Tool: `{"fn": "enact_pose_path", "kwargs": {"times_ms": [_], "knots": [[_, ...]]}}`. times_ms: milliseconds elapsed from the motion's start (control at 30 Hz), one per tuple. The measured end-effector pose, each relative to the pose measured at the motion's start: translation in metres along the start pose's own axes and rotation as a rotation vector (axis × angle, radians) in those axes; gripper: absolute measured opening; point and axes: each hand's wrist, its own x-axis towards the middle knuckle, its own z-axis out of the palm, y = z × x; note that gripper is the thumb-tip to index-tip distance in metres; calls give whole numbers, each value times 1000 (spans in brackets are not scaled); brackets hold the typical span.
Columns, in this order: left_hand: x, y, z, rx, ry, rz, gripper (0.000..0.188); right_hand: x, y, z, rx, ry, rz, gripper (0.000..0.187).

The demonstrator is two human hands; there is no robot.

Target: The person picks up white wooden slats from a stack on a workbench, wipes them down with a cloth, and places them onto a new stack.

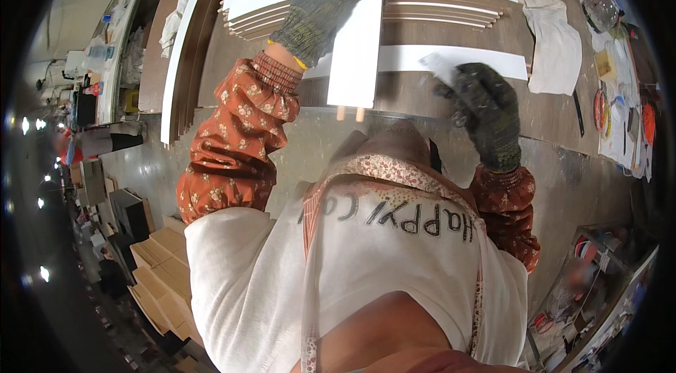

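Note:
My left hand (317, 14), in a dark knitted glove, reaches across a long white board (354, 70) and holds it, its fingers lying over the top face. Two round wooden dowels (360, 114) stick out from the board's near end. Other white strips (451, 59) lie crosswise beneath and beyond it. To the right of the board, my right hand (489, 116), also gloved, is closed around a small whitish piece (440, 66). Motion blurs that piece, so its kind is unclear.
White strips with brown edges (190, 56) stand in a row at the table's left. A pale cloth (553, 42) lies at the right, near assorted tools and bottles (602, 10). Flattened cardboard boxes (165, 267) are stacked at lower left. A cluttered shelf (584, 281) stands at lower right.

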Motion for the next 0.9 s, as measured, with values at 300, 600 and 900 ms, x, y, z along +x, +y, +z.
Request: {"fn": "enact_pose_path", "kwargs": {"times_ms": [300,600,900], "knots": [[15,15,-3,-10,-176,-203,35,-16,19,6,-140,-65,102,15],[27,32,-18,48,-276,-303,35,-17,16,2,-339,-17,76,13],[25,30,-16,12,-225,-312,37,-17,8,10,-687,-59,-291,13]]}}
